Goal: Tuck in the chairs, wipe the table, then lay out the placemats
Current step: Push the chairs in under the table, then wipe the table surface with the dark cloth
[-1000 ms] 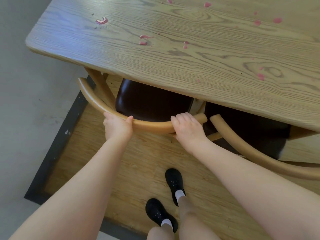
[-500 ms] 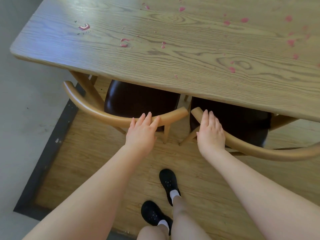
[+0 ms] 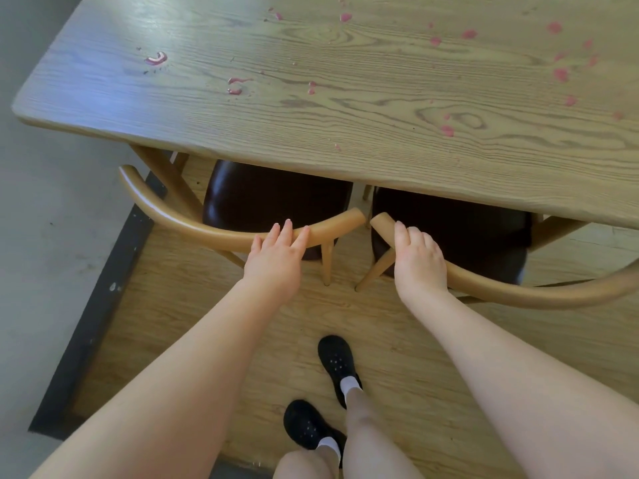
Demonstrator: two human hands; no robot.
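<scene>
Wooden curved chair backs (image 3: 193, 224) under both hands.

Wood-grain floor (image 3: 193, 305), grey concrete (image 3: 41, 236)

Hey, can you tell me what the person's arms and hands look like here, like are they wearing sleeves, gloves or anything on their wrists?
Both arms are bare as far up as the picture shows, with no sleeves in sight. The left hand and right hand wear no gloves, and no rings, watch or bracelet show on the fingers or wrists. The fingernails are short and look unpainted.
</scene>
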